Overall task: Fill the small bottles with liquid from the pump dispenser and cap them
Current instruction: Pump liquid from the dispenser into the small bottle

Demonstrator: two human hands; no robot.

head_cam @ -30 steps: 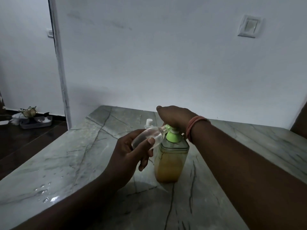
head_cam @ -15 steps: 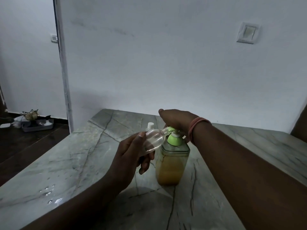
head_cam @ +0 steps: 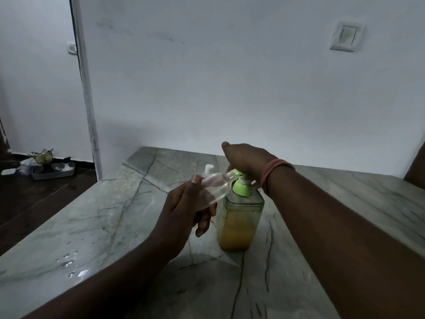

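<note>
The small clear bottle [head_cam: 212,187] is held up off the worktop [head_cam: 96,226], tipped so its long axis runs from the left hand up and to the right, its mouth touching the spout just under the pump head. It looks nearly empty, glassy and see-through; whether any liquid has gone in I cannot tell. The left hand [head_cam: 184,215] has its grip wrapped around the bottle's lower body, thumb across the top. The right hand [head_cam: 245,158] lies palm down over the pump dispenser [head_cam: 240,217], fingers curled around its green top, so the next press should send liquid straight along the bottle's neck if the mouth stays lined up. The dispenser stands upright, roughly half full of amber liquid. Behind it a white-capped bottle [head_cam: 208,169] waits. Water drops [head_cam: 69,263] spot the near left.
</note>
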